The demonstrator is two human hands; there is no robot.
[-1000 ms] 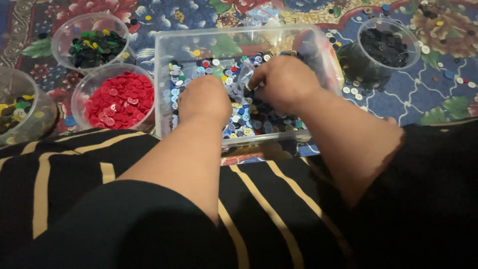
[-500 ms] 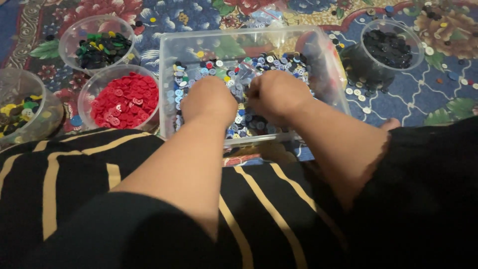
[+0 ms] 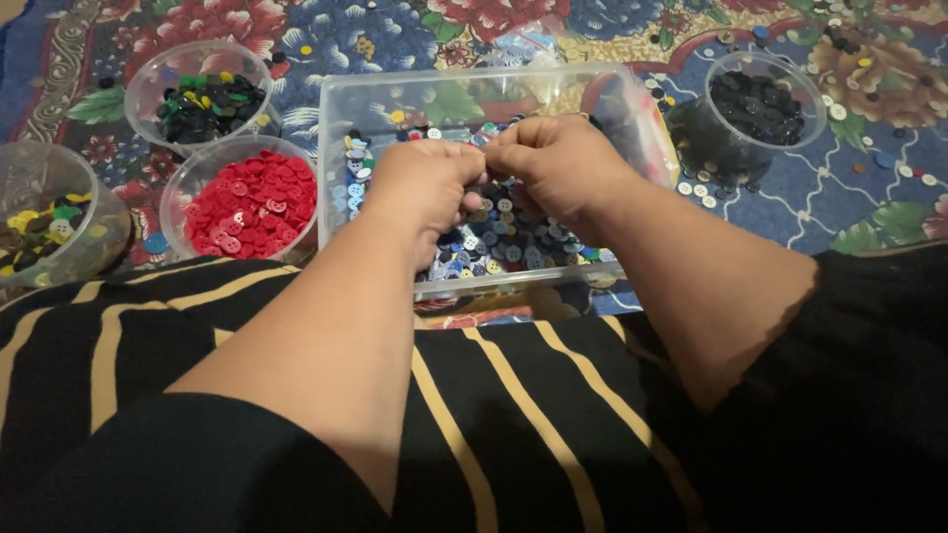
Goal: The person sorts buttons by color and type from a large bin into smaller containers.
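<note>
A floral carpet (image 3: 889,197) in red, blue and green forms the working surface, seen over a black garment with gold stripes (image 3: 247,395) that fills the foreground. Just beyond the garment stands the landmark, a clear rectangular plastic tub (image 3: 341,128) with a layer of mixed small buttons (image 3: 513,237), mostly blue, white and dark, across its floor. Above the middle of the tub the left hand (image 3: 420,192) and right hand (image 3: 558,163) are held knuckles-up, fingertips meeting; both are curled closed as if pinching, though what is gripped is hidden and cannot be told. Left of the tub, touching or nearly so, a round clear bowl of red buttons (image 3: 247,202) is shown well filled. Further left, a clear bowl of yellow and green buttons (image 3: 44,222) is cut by the frame edge. Behind the red bowl sits a clear bowl of dark green and black buttons (image 3: 202,99). Right of the tub's far corner a clear cup of black buttons (image 3: 760,104) is seen, with loose buttons (image 3: 696,188) scattered on the carpet around it. Sorting by colour is judged well under way: four containers are stocked, yet many mixed buttons remain in the tub.
</note>
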